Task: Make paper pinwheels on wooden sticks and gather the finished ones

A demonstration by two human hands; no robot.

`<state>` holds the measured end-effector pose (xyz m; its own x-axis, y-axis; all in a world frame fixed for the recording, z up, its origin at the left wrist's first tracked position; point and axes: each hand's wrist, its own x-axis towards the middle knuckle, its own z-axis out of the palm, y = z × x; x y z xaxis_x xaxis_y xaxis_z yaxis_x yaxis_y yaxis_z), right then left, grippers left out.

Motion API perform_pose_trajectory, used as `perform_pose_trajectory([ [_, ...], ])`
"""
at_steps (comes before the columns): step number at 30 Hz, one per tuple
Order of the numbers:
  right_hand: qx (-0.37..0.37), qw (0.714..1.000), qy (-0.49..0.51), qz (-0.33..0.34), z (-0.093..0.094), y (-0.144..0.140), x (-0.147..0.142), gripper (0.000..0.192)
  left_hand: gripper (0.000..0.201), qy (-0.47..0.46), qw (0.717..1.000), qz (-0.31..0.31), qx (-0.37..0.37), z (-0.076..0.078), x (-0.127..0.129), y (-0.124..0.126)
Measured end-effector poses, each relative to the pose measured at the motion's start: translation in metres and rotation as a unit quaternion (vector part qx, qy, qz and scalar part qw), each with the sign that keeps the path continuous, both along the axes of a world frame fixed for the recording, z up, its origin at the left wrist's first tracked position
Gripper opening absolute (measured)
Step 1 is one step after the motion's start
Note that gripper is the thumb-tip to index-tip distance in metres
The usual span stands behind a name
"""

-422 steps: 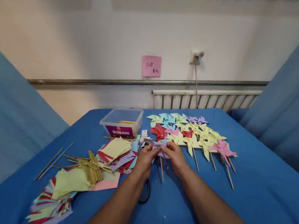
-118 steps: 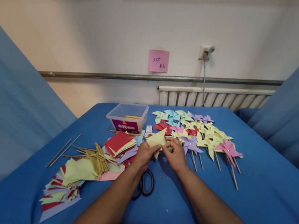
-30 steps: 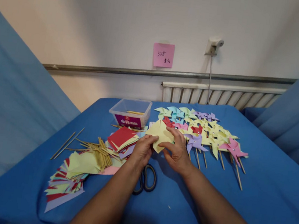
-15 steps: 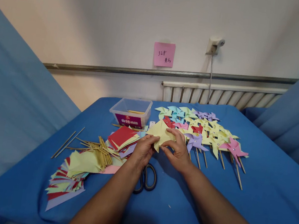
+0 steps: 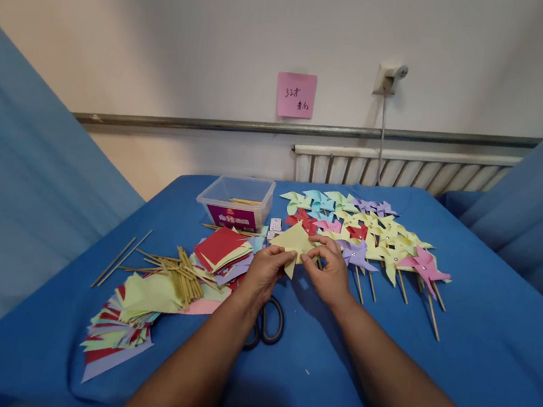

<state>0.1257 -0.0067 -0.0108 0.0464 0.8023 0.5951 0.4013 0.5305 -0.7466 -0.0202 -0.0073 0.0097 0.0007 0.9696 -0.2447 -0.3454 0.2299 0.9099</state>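
Note:
A pale yellow sheet of paper (image 5: 293,239), cut and partly folded, is held up above the middle of the table. My left hand (image 5: 266,269) pinches its lower left side between thumb and fingers. From the right, my right hand (image 5: 329,269) grips a corner of the same paper, thumb and fingertips together. Under my left forearm lies a pair of scissors (image 5: 273,322); the black handle loops show and the blades are hidden. Finished paper pinwheels on sticks, such as a purple pinwheel (image 5: 355,253) and a pink pinwheel (image 5: 424,268), lie just right of my hands.
A clear plastic box (image 5: 236,200) with sticks stands at the back. Left of my hands are stacked coloured papers (image 5: 221,247), a pile of thin sticks (image 5: 186,279) and fanned paper sheets (image 5: 119,334). Blue curtains (image 5: 21,148) hang at both sides.
My right fingers have shifted slightly on the yellow paper, which now shows a flatter, more pointed top. The whole view has moved a little, and small white boxes behind the paper show more.

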Motion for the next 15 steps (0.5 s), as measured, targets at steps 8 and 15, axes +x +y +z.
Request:
perform_pose_trajectory([
  [8,-0.017,1.000,-0.006,-0.009,-0.0016,0.0029,0.0009,0.015,0.029,0.017,1.000,-0.012,0.008,-0.0074,-0.0007,0.0030],
  [15,-0.016,1.000,-0.019,-0.008,-0.0011,0.0037,0.0024,0.015,0.029,0.047,0.999,-0.004,0.015,-0.0014,0.0015,0.0002],
])
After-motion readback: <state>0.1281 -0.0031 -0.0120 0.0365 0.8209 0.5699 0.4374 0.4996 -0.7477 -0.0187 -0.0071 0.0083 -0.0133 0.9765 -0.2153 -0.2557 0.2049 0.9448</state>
